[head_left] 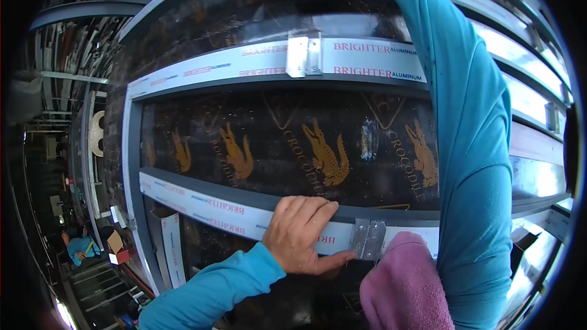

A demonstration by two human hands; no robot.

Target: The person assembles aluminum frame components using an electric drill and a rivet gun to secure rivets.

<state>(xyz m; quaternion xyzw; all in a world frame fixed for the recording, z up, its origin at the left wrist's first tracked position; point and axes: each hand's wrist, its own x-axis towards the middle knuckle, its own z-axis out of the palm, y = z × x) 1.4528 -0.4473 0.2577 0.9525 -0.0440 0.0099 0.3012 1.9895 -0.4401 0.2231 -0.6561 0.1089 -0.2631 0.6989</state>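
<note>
My left hand grips an aluminium bar near its right-hand bracket. The fingers fold over the upper edge, and the thumb stretches along the lower face. This bar wears white protective film with red and blue "BRIGHTER ALUMINUM" print. Close to the thumb, a clear metal bracket sits on the bar. My right arm, in a blue sleeve, reaches up across the frame; its hand lies beyond the top edge. A pink cloth hangs in front of the bar, below the bracket.
A parallel aluminium bar with a shiny bracket crosses above. Behind lies a dark panel with gold crocodile prints. At far left, a person in blue is near an open cardboard box. Stacked metal lengths fill the upper left.
</note>
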